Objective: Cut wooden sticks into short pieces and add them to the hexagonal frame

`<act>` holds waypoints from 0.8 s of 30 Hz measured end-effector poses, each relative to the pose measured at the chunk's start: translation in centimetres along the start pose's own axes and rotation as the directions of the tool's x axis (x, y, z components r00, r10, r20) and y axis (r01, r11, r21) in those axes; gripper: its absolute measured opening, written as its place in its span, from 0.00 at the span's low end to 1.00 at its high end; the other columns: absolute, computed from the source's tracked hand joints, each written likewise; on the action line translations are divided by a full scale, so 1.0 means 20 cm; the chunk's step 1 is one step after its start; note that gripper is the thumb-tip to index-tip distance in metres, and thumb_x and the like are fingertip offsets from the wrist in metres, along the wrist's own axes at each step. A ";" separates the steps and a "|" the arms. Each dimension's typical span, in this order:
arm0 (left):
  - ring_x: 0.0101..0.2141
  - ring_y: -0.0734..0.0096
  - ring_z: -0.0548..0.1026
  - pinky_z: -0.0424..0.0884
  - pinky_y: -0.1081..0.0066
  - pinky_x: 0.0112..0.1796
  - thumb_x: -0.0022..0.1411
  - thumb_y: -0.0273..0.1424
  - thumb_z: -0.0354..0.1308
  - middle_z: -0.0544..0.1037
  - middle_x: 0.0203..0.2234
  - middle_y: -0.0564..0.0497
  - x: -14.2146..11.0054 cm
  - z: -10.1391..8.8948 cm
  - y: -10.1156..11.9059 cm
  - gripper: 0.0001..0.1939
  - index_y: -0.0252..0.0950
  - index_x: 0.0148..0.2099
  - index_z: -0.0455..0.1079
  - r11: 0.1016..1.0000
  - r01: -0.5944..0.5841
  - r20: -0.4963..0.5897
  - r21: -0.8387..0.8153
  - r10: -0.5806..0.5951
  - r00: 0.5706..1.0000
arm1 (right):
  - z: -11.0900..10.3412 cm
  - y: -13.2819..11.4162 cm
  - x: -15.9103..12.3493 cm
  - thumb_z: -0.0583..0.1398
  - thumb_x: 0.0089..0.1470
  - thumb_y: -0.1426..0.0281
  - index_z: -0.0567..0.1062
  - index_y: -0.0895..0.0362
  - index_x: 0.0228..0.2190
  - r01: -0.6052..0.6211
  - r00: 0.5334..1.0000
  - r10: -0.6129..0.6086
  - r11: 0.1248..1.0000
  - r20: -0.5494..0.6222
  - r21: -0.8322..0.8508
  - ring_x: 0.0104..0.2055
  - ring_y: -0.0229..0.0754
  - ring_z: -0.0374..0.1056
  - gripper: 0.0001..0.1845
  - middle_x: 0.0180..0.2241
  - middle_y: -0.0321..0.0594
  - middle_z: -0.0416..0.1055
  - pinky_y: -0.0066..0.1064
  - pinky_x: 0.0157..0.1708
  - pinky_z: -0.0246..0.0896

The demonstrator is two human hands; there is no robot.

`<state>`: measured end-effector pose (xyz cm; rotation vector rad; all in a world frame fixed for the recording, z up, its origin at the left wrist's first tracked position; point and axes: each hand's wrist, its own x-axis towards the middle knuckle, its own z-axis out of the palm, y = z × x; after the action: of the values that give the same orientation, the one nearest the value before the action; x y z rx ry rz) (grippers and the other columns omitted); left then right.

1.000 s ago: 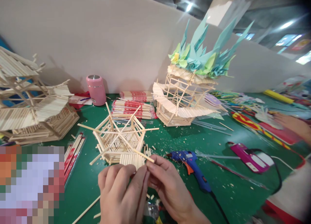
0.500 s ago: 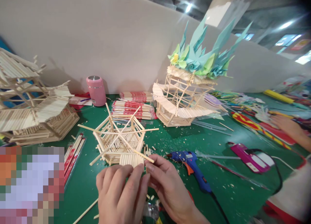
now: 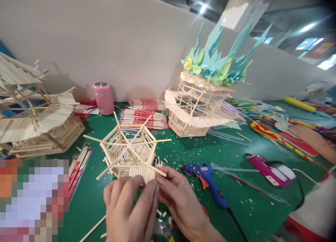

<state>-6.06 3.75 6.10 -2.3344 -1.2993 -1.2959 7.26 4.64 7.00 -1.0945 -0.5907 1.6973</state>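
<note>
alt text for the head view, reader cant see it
A person's left hand and right hand work at the near edge of a stick frame on a green table; a blue glue gun lies at right. Behind stand a pink flask and a leaf-topped stick model.

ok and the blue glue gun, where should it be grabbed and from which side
Probably by the handle of the blue glue gun, from the near right: the handle slants toward that side, its cord trailing from the end, while the nozzle points left, away from that approach.
</note>
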 end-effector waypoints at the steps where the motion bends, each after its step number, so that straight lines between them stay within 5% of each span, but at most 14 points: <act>1: 0.31 0.66 0.66 0.58 0.65 0.32 0.56 0.21 0.58 0.69 0.32 0.48 0.00 0.00 0.00 0.09 0.34 0.40 0.71 1.000 -0.003 0.003 0.001 0.003 1.000 | 0.00 0.00 0.00 0.71 0.36 0.62 0.74 0.58 0.23 -0.004 1.000 0.004 1.000 -0.003 0.000 0.21 0.29 0.48 0.15 0.19 0.29 0.59 0.21 0.21 0.44; 13: 0.31 0.63 0.69 0.61 0.63 0.32 0.54 0.23 0.61 0.73 0.31 0.46 -0.01 -0.01 0.00 0.11 0.33 0.42 0.70 0.998 0.059 -0.036 -0.002 -0.059 0.998 | 0.01 -0.01 -0.01 0.70 0.38 0.64 0.72 0.57 0.24 0.013 1.000 -0.014 0.999 0.017 0.050 0.18 0.27 0.45 0.14 0.16 0.26 0.56 0.21 0.18 0.40; 24: 0.32 0.64 0.66 0.59 0.64 0.32 0.56 0.22 0.58 0.69 0.33 0.47 0.01 0.00 -0.01 0.09 0.35 0.42 0.71 1.000 -0.009 0.012 0.001 0.009 1.000 | 0.02 -0.01 -0.01 0.69 0.39 0.64 0.72 0.58 0.24 0.021 0.999 -0.023 0.999 0.039 0.039 0.19 0.28 0.46 0.14 0.18 0.28 0.58 0.22 0.20 0.40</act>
<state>-6.22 3.96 6.14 -2.3483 -1.2909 -1.2794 7.03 4.67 7.45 -1.0262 -0.5901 1.7077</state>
